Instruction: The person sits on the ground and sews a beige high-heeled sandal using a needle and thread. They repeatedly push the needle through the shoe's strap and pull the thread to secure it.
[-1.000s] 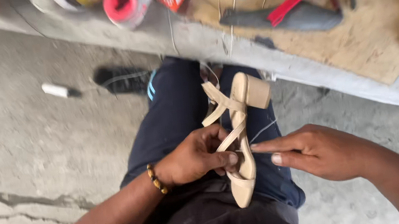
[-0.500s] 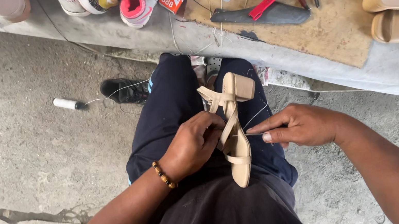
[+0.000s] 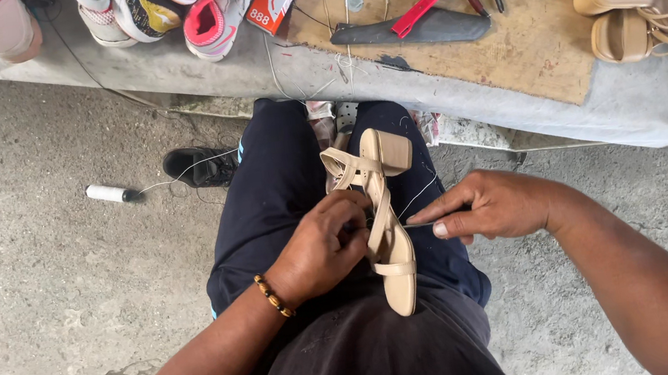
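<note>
Little shifted since before: left hand (image 3: 327, 249) still gripping beige sandal (image 3: 383, 224) over lap, right hand (image 3: 498, 205) pinching thin tool; cracked concrete floor (image 3: 42, 281), cluttered bench (image 3: 540, 45).

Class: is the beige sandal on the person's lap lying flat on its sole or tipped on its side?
Tipped: the sandal shows straps and block heel sideways, steadied by the left hand.

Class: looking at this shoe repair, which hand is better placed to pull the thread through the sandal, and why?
The right hand: it pinches a thin tool at the beige sandal, thread trailing beside it. The left hand grips the sandal, steadying it.
</note>
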